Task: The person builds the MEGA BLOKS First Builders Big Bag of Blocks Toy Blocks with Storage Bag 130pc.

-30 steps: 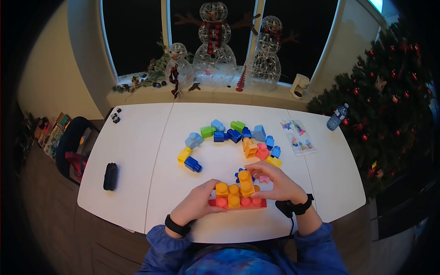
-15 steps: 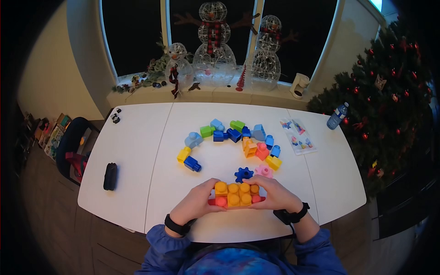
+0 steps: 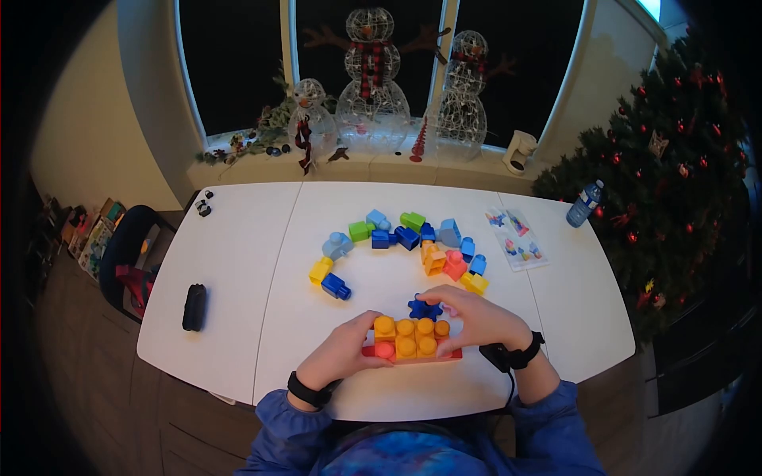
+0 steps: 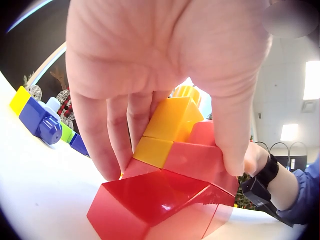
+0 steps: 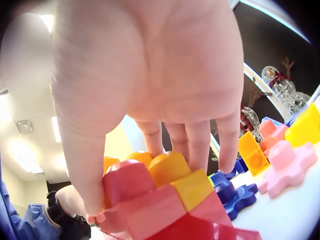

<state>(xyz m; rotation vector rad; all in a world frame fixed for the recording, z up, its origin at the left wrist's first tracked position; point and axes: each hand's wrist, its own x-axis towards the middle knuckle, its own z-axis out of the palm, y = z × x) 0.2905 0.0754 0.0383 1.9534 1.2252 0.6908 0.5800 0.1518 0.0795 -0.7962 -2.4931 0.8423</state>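
Note:
A stack of chunky toy building blocks (image 3: 406,347) lies near the table's front edge, yellow-orange blocks on top of red and coral ones. My left hand (image 3: 343,347) grips its left end, thumb on the near side and fingers on the far side, as the left wrist view shows the red block (image 4: 150,195) below. At the right end, my right hand (image 3: 482,321) spreads over the stack, thumb tip beside the coral block (image 5: 131,182) and fingers extended toward the far side. Just behind the stack lies a blue gear-shaped piece (image 3: 425,307), partly under the right fingers.
Several loose blocks, including a yellow block (image 3: 321,270) and a green block (image 3: 412,220), form an arc on the white table (image 3: 214,262). A pink gear piece (image 5: 287,167) lies right of the blue one. Farther out are a picture sheet (image 3: 517,238), water bottle (image 3: 585,203) and black case (image 3: 194,308).
My right hand has set a tilted yellow-orange block down onto the stack's right side, then loosened and spread its fingers. My left hand has kept its grip on the left end.

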